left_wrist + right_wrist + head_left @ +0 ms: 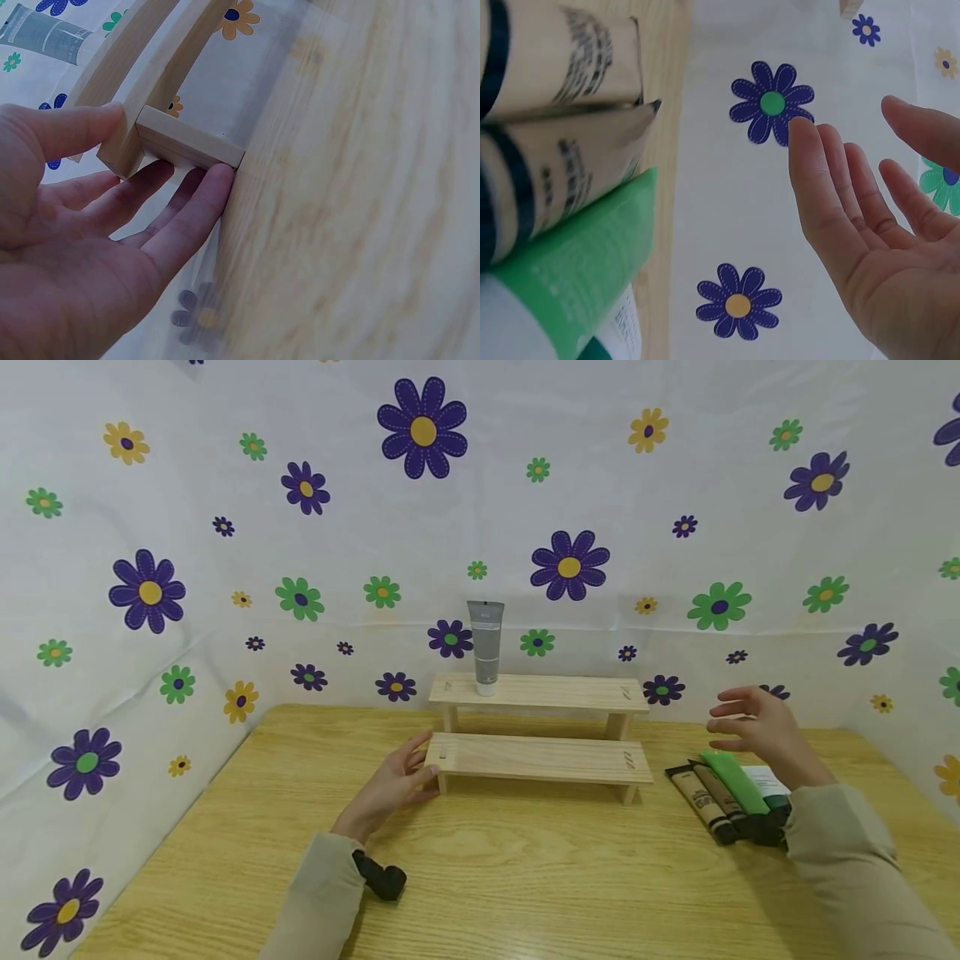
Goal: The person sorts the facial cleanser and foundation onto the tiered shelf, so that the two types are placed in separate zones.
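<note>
Head view: near your tabletop's (pixel 525 868) far edge, the rear stand (pixel 562 692) carries a grey tube (pixel 487 645), cap (pixel 486 689) down; other tubes (pixel 735 782) lie toward the right edge, near your loosely spread right hand (pixel 765 733). Your left hand (pixel 393 785) grips the front stand's (pixel 543 758) left end; the left wrist view adds fingertips (pixel 220 175) against its leg (pixel 192 142).

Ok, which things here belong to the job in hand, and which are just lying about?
Likely in use:
lower wooden shelf, held by left hand
upper wooden shelf
grey tube standing on it
tubes near right hand

Seemingly just surroundings:
flowered sheet
table
</note>
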### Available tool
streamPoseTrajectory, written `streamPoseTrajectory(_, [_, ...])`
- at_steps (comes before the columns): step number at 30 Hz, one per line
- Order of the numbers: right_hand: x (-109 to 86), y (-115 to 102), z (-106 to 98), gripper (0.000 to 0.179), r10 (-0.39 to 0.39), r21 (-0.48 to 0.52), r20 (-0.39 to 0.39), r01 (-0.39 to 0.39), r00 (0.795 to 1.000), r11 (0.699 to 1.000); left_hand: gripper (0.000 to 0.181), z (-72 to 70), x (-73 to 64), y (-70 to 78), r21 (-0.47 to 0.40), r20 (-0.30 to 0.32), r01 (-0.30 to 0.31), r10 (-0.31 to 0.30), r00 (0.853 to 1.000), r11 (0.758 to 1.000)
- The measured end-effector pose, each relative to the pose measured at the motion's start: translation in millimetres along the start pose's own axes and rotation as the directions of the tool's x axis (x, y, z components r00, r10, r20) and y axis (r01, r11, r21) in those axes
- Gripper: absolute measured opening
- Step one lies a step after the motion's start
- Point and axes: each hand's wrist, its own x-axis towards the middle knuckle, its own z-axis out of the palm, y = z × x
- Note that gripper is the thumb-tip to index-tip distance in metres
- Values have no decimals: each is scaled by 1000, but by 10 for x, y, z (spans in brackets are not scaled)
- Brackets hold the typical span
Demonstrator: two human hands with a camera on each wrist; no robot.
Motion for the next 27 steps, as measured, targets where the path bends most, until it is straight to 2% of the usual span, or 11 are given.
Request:
streamPoseTrajectory(9, [-98, 154, -166, 51, 23, -37, 18, -22, 1000, 999, 65, 5, 20, 8, -2, -6, -5, 5, 1000, 1000])
streamPoseTrajectory(19, [-240, 353, -384, 48, 106, -100, 34, -102, 994, 990, 65, 16, 29, 9, 2, 10, -1, 1, 1000, 1000])
streamPoseTrajectory(27, [-321, 512, -547, 53, 163, -105, 47, -158, 985, 982, 65, 13, 30, 19, 3, 17, -13, 13, 1000, 1000])
